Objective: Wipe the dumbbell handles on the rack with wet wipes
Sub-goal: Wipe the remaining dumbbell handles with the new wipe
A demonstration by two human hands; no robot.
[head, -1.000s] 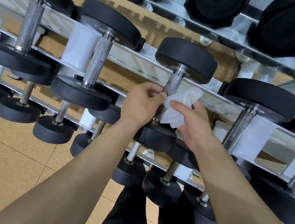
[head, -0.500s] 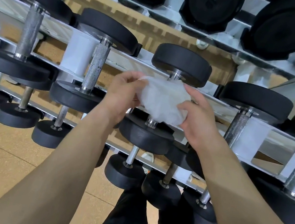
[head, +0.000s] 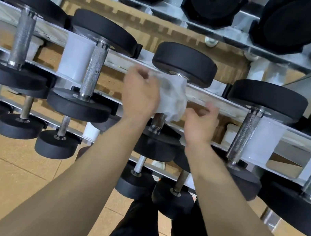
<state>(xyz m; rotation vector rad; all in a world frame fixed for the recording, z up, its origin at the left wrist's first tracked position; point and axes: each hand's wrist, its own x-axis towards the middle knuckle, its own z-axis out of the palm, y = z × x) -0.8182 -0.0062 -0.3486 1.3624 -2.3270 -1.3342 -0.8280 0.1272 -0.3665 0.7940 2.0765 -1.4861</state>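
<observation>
The wet wipe [head: 172,98] wraps the upper handle [head: 159,118] of a dumbbell [head: 185,62] on the rack's [head: 225,107] middle tier. The left hand [head: 140,94] has its grip closed on the wipe. The right hand [head: 201,124] curls just beside it; I cannot tell whether its grip holds the wipe.

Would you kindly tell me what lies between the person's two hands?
In the head view, a crumpled white wet wipe draped over the knurled metal dumbbell handle lies between the left hand and right hand.
</observation>
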